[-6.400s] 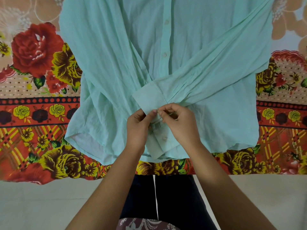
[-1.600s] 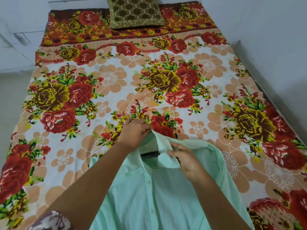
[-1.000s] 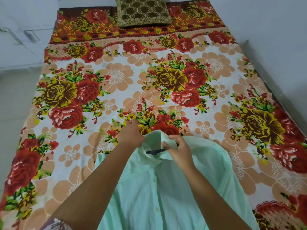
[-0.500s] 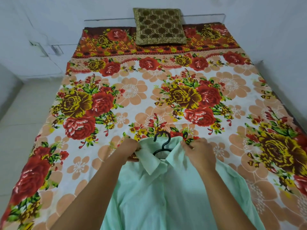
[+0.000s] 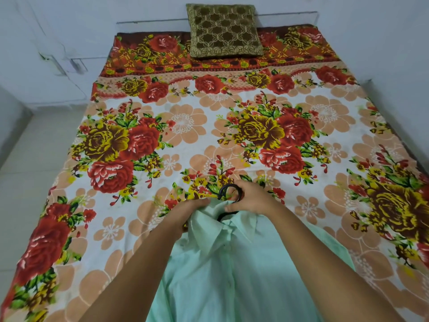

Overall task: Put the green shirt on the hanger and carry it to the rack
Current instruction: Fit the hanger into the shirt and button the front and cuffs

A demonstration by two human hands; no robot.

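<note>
Through the head camera I am looking down the length of a bed covered by a floral bedsheet point(image 5: 185, 126) printed with large red and yellow roses. A brown and gold patterned cushion point(image 5: 224, 33) is leaning at the far end, against the pale wall.

The green shirt point(image 5: 243, 275) is lying flat on the near part of the bed, front side up and buttoned. Its collar point(image 5: 209, 231) is pointing away from me. A black hanger point(image 5: 224, 188) is sitting inside it, so only the curved hook is sticking out through the neck opening, with a short dark stretch showing just below.

The right hand point(image 5: 251, 198) is curling its fingers over the hook, with the thumb lying on the collar edge. I judge this grip is there to take the weight for lifting. The left hand point(image 5: 193, 211) is bunching the cloth at the left side of the collar in a closed grasp, probably to steady the neck so the fabric sits square on the hanger's shoulders.

I am judging the hanging step as nearly finished and the carry as not yet begun. No rack is in view. Pale floor point(image 5: 23, 170) is showing to the left of the bed. A lift by the hook alone could let thin cloth slide off one side.
</note>
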